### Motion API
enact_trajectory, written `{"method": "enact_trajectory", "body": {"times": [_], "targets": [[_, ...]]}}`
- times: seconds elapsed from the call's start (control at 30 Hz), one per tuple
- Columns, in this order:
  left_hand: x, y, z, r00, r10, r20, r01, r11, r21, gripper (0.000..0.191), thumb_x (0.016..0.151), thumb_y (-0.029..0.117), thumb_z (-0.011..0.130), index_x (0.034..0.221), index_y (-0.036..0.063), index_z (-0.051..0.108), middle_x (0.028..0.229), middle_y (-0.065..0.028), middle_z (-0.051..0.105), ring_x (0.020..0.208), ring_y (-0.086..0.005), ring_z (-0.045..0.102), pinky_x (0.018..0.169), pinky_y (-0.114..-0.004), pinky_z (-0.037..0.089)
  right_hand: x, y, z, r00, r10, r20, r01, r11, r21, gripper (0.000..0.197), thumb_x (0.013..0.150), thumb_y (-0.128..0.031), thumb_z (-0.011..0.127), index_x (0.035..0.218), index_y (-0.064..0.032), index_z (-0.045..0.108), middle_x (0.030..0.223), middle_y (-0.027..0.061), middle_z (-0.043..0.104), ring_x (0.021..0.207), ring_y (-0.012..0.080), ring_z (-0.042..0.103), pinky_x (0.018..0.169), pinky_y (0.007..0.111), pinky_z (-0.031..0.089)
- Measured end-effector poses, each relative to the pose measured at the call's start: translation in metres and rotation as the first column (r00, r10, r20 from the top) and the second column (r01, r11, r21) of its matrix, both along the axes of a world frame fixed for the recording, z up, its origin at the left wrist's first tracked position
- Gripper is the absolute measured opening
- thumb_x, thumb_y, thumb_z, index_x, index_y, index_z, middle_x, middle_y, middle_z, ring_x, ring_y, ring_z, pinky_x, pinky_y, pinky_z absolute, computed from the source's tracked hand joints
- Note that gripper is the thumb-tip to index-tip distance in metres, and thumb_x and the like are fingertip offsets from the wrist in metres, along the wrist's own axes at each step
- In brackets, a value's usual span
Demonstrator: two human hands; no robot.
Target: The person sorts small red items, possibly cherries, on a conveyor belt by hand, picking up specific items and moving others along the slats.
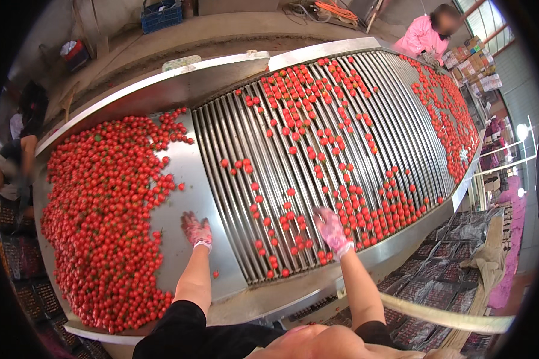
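Small red tomatoes lie in a large heap on the left of a sheet-metal tray. My left hand, in a pink patterned glove, is over the bare metal right of the heap, fingers spread and nothing held. Right of it runs a bed of metal rollers with tomatoes scattered and grouped in the grooves. Over the near part of the rollers is my right hand, also gloved, fingers apart, beside a cluster of tomatoes. Whether its palm touches any tomato is hidden.
A person in pink stands at the far right end, by more tomatoes. Another person is at the left edge. Metal side walls bound the machine. Stacked dark crates stand lower right, cardboard boxes upper right.
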State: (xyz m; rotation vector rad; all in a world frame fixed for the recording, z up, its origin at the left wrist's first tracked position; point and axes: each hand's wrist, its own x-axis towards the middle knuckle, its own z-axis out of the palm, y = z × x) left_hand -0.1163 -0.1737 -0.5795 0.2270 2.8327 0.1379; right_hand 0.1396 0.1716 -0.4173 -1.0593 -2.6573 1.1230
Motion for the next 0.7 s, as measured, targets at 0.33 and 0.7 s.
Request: {"method": "enact_trajectory", "body": {"times": [0.33, 0.7], "targets": [[-0.030, 0.060, 0.013, 0.976, 0.192, -0.107, -0.211, 0.955, -0.210, 0.068, 0.098, 0.045, 0.046, 0.152, 0.0047, 0.032, 0.162, -0.0125, 0.021, 0.151, -0.0314, 0.018, 0.122, -0.049, 0.014, -0.336, 0.225, -0.022, 0.990, 0.068, 0.123, -0.136, 0.683, 0.717, 0.037, 0.091, -0.022, 0.060, 0.126, -0.0088, 0.060, 0.124, 0.0167, 0.062, 0.111, 0.0357, 0.060, 0.095, 0.048, 0.049], [-0.033, 0.062, 0.018, 0.978, 0.193, -0.081, -0.206, 0.956, -0.209, 0.069, 0.095, 0.041, 0.052, 0.150, 0.0026, 0.033, 0.158, -0.0170, 0.027, 0.149, -0.0336, 0.021, 0.121, -0.049, 0.019, -0.405, 0.303, -0.064, 0.899, -0.010, 0.439, -0.297, 0.721, 0.626, 0.029, 0.086, -0.016, 0.061, 0.114, -0.0067, 0.064, 0.112, 0.0188, 0.067, 0.107, 0.0349, 0.063, 0.091, 0.046, 0.052]]}}
